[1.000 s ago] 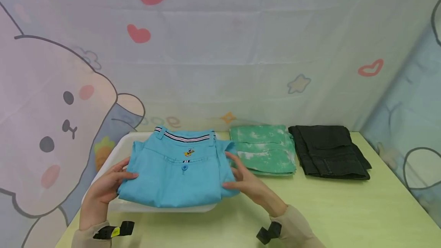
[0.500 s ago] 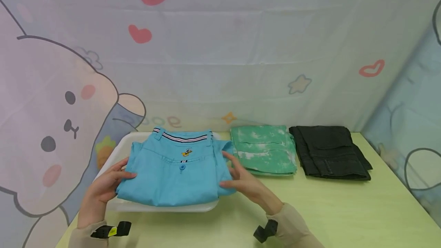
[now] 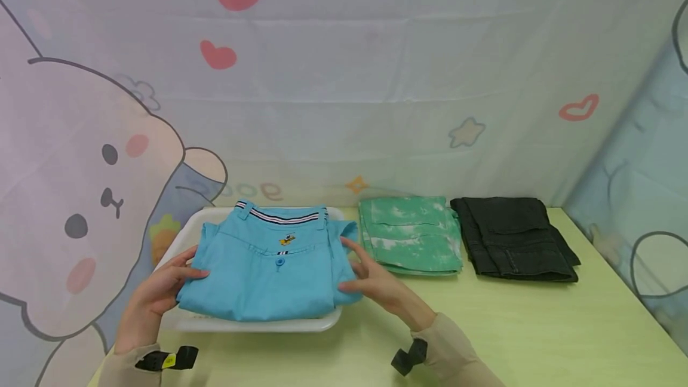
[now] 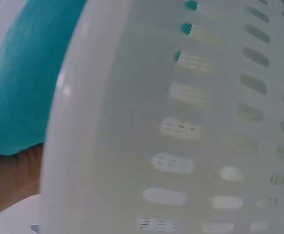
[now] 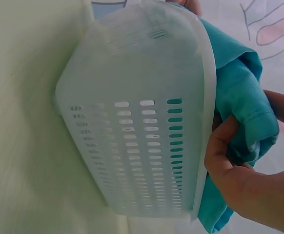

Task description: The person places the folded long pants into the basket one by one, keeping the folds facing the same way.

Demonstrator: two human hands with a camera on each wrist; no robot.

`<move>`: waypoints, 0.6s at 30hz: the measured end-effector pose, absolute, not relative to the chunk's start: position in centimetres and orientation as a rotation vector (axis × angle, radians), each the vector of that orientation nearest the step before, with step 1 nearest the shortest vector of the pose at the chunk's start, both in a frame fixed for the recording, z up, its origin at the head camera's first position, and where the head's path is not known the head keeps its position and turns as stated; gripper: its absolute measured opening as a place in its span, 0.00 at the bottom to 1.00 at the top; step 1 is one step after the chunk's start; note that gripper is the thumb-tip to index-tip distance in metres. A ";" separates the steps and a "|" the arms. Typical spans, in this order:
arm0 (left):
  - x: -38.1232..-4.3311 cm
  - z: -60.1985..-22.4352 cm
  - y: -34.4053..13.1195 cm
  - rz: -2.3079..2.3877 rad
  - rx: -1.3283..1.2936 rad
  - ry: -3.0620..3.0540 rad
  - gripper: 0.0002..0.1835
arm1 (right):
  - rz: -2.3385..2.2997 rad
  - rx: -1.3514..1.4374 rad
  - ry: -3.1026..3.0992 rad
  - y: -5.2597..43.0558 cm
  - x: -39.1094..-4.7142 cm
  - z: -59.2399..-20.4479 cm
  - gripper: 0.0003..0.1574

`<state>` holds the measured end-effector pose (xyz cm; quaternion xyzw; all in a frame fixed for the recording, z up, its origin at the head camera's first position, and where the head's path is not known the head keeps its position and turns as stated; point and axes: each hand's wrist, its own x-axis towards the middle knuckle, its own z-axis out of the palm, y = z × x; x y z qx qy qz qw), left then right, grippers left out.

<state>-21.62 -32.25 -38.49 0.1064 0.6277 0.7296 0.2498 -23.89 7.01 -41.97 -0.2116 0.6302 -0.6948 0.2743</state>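
Observation:
A pair of folded light-blue pants [image 3: 263,285], with a striped waistband and a buttoned back pocket, lies over the top of a white plastic basket [image 3: 258,326]. At its left edge my left hand [image 3: 156,294] grips the cloth, thumb on top and the other fingers mostly hidden. My right hand [image 3: 387,288] holds the right edge; the right wrist view shows its thumb and fingers around the folded blue cloth [image 5: 252,114], just beyond the basket rim [image 5: 209,122]. In the left wrist view the slotted basket wall [image 4: 117,122] hides most of the left hand.
Folded green-and-white tie-dyed cloth [image 3: 411,235] lies right of the basket. Beside it is a folded black garment [image 3: 510,237] with visible seams. Both rest on the pale green table [image 3: 537,327], against a printed curtain [image 3: 344,76].
Both hands and the blue pants have shifted slightly to the left over the basket, and more of its right rim shows. The green and black garments have stayed put.

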 end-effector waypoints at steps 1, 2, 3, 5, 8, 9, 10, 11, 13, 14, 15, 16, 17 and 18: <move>-21.7 -38.5 -32.2 1.985 0.283 1.721 0.32 | -1.863 -0.570 1.707 7.0 -23.9 -42.0 0.53; -21.7 -38.6 -32.2 1.984 0.277 1.730 0.32 | -1.857 -0.572 1.720 7.0 -23.9 -41.9 0.53; -21.7 -38.6 -32.2 1.981 0.272 1.740 0.32 | -1.852 -0.576 1.734 7.0 -24.0 -41.9 0.53; -21.8 -38.5 -32.2 1.976 0.257 1.758 0.33 | -1.841 -0.585 1.754 6.9 -24.1 -41.8 0.54; -21.9 -38.5 -32.2 1.965 0.248 1.777 0.37 | -1.821 -0.599 1.779 6.7 -24.4 -41.7 0.54; -21.9 -38.5 -32.2 1.963 0.245 1.782 0.38 | -1.813 -0.603 1.790 6.7 -24.4 -41.7 0.54; -22.0 -38.5 -32.2 1.961 0.242 1.786 0.39 | -1.805 -0.606 1.798 6.7 -24.5 -41.6 0.54; -22.0 -38.5 -32.2 1.958 0.239 1.792 0.40 | -1.797 -0.609 1.805 6.7 -24.6 -41.7 0.54; -22.0 -38.5 -32.2 1.954 0.229 1.806 0.40 | -1.782 -0.616 1.819 6.6 -24.8 -41.7 0.54; -22.0 -38.5 -32.2 1.952 0.222 1.817 0.41 | -1.776 -0.620 1.825 6.5 -24.9 -41.7 0.54; -21.9 -38.5 -32.3 1.950 0.210 1.828 0.41 | -1.772 -0.623 1.830 6.5 -24.9 -41.7 0.54; -21.9 -38.5 -32.3 1.946 0.200 1.843 0.41 | -1.768 -0.627 1.832 6.4 -25.0 -41.6 0.54; -21.9 -38.5 -32.3 1.943 0.190 1.858 0.42 | -1.764 -0.629 1.834 6.4 -25.1 -41.6 0.54; -21.9 -38.5 -32.3 1.941 0.179 1.870 0.42 | -1.761 -0.633 1.836 6.3 -25.1 -41.5 0.54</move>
